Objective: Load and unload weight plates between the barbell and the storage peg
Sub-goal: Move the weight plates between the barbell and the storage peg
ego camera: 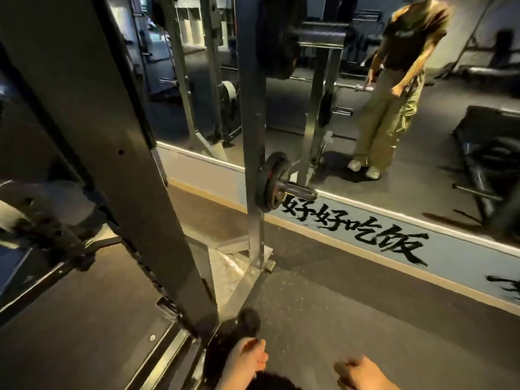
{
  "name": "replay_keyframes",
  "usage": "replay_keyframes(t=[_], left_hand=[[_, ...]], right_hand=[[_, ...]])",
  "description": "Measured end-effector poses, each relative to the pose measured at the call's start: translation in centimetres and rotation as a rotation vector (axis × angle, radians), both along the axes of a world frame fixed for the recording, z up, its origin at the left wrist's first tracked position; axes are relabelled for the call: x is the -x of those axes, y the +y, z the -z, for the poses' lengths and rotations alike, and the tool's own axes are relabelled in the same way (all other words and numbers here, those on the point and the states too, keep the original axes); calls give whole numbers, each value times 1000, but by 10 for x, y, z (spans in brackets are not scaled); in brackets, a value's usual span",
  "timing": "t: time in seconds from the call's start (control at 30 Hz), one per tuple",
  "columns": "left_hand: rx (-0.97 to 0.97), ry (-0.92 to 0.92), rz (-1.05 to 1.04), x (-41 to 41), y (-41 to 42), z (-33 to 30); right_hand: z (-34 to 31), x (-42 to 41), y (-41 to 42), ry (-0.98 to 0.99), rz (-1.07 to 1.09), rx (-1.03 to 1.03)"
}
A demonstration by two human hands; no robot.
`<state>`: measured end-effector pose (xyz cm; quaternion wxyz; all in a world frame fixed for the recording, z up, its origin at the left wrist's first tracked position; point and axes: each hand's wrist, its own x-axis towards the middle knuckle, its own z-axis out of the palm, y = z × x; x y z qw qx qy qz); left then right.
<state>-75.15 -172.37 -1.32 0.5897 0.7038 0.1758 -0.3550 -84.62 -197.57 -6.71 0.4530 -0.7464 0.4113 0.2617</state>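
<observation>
Head view: small weight plate [271,182] sits on storage peg [299,190] ahead, peg axis pointing right; left hand [244,361] grips dark plate [225,342], nearer rack upright [254,164]; right hand [363,372] grip indeterminate.

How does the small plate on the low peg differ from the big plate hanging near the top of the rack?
The small plate sits low on the upright, on a chrome peg that juts well past it; it shows red markings. The big plate hangs high, is far wider, and looks plain black, its top cut off by the frame. Both are dark, round and stored edge-on.
</observation>
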Motion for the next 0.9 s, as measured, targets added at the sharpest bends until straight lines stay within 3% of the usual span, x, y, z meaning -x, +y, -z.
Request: replay_keyframes(t=[0.2, 0.37, 0.6, 0.9], left_hand=[[-34, -49, 15, -73, -26, -8], [38, -131, -81, -143, -62, -24], [-88, -159, -146, -238, -171, -40], [-140, -226, -348, -312, -224, -49]], right_hand=[[-1, -90, -40, -22, -99, -32], [-48, -212, -67, -180, -92, -119], [-81, -351, -108, -284, -235, -251], [-110, -451, -142, -366, -464, -104]])
